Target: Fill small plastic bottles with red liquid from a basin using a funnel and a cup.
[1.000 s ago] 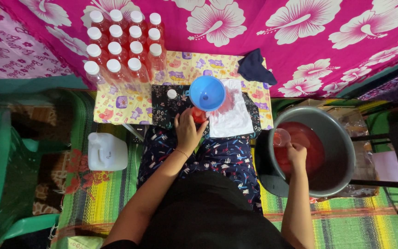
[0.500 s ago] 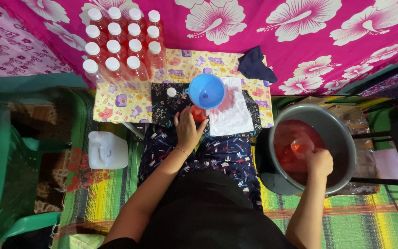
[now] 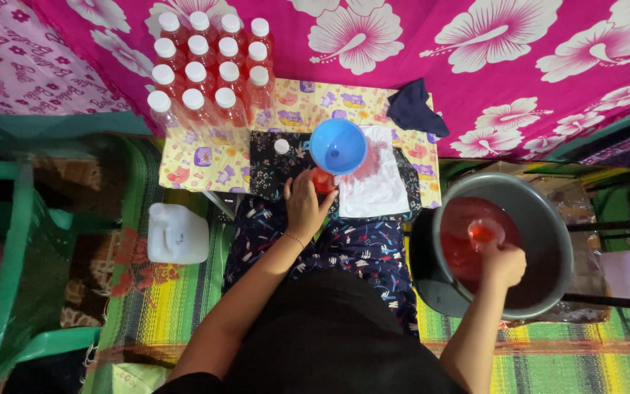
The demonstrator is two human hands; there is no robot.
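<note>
- Head view: I see my left hand (image 3: 305, 206) wrapped around a red bottle (image 3: 322, 179) that stands on the bench (image 3: 191, 157), fingers curled about its body just under a blue funnel (image 3: 337, 146) that sits in its mouth.
- My right hand (image 3: 503, 264) is down inside a grey bucket (image 3: 548, 211) on the floor to my right, fingers closed on a small clear cup (image 3: 484, 232) with red liquid in it, held just above the red liquid (image 3: 455, 252) in the bucket.
- The bottle with the funnel stands near the front edge of the bench, on a dark flowered cloth (image 3: 271, 164), with a white cloth (image 3: 377, 186) just beside it on the right.
- A loose white cap (image 3: 281, 146) lies on the dark cloth, left of the funnel.
- A block of capped bottles (image 3: 209, 69) filled with pinkish liquid stands at the back left of the bench, packed in rows, touching one another.
- A dark blue rag (image 3: 413, 108) lies at the back right of the bench, against the pink flowered curtain (image 3: 475, 66).
- A white jug (image 3: 176, 233) stands on the striped mat (image 3: 162, 306) left of my knees, and a green chair (image 3: 9, 270) is farther left.
</note>
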